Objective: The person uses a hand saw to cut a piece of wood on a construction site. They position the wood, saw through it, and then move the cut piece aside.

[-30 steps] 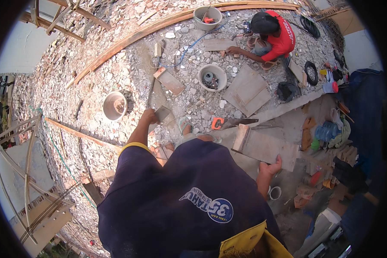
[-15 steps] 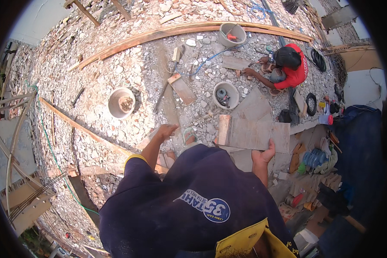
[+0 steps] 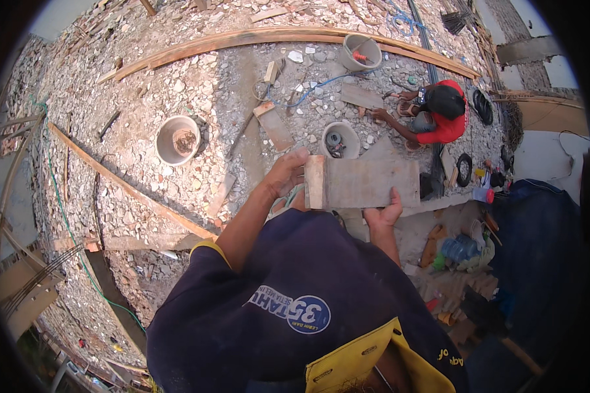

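Observation:
In front of me I have a flat grey wooden board [image 3: 372, 183] with a short wooden crosspiece [image 3: 316, 182] along its left end. My right hand [image 3: 383, 211] grips the board's near edge toward the right, thumb on top and fingers hidden underneath. At the left end, my left hand [image 3: 287, 173] is closed against the crosspiece, its fingertips partly out of sight. Just beyond the board stands a grey bucket [image 3: 340, 139] with tools inside. A similar board piece [image 3: 274, 126] lies on the rubble past my left hand.
A co-worker in a red shirt [image 3: 448, 111] crouches at far right by a plank [image 3: 362, 97]. Another bucket [image 3: 177, 140] stands left, and one [image 3: 362, 52] at the back by long timbers [image 3: 242, 44]. Broken rubble covers the ground. A long timber [image 3: 128, 183] slants at left.
My left hand has moved right and up to the board's crosspiece end. With my right hand on it, the board has shifted left and slightly farther away.

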Demonstrator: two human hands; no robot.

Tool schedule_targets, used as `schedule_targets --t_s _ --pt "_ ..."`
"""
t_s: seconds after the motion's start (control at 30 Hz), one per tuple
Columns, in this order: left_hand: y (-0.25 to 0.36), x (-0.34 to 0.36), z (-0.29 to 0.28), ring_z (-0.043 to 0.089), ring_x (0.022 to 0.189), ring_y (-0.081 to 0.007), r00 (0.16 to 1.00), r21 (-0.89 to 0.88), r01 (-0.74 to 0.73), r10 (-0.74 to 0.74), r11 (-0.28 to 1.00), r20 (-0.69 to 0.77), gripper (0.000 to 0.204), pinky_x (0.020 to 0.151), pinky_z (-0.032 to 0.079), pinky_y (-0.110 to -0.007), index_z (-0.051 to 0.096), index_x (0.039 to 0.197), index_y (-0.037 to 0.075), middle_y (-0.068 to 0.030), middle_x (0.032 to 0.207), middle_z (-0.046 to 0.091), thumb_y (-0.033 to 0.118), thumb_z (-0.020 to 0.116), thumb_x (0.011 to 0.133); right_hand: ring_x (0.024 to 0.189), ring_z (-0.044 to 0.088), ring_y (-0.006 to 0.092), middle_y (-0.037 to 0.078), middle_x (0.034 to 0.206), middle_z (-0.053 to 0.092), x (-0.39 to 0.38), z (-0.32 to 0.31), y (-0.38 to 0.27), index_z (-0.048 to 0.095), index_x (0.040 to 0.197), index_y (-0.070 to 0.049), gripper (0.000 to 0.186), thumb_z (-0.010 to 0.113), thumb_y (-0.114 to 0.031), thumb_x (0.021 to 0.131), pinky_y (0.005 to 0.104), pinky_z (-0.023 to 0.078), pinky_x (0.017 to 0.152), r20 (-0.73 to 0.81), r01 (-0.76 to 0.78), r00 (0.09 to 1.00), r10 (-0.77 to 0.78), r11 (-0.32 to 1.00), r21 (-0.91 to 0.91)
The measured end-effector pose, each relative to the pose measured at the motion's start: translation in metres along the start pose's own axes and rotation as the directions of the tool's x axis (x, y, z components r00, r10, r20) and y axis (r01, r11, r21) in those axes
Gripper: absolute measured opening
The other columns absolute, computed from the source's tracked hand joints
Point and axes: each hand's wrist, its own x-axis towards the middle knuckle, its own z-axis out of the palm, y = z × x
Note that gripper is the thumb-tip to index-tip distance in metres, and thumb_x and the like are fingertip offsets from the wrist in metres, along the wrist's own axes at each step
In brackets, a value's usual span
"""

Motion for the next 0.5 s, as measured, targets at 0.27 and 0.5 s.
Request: schedule_targets --t_s 0.27,0.5 --pt "0.021 0.007 0.001 0.062 0.107 -0.0220 0.983 0.233 -0.013 0.056 0.972 -0.177 0.039 0.096 0.047 -0.039 0.058 0.128 -0.002 -0.0118 0.119 0.065 0.022 0.059 0.097 0.133 0.044 0.0329 0.013 0.142 0.049 0.057 -0.012 -0.028 0.044 0.140 -0.004 0.051 0.051 -0.025 0.094 0.0512 0.031 0.114 0.074 -0.045 0.996 0.049 0.997 -0.060" --pt "0.082 0.028 -0.004 0.064 0.105 -0.0216 0.942 0.378 0.087 0.047 0.922 -0.333 0.035 0.095 0.048 -0.036 0.059 0.122 -0.008 -0.0141 0.115 0.066 0.016 0.056 0.096 0.113 0.061 0.0282 0.015 0.125 0.061 0.124 -0.016 -0.062 0.052 0.132 0.001 0.045 0.061 -0.018 0.092 0.0442 0.048 0.099 0.248 -0.241 0.860 0.446 0.783 -0.573"
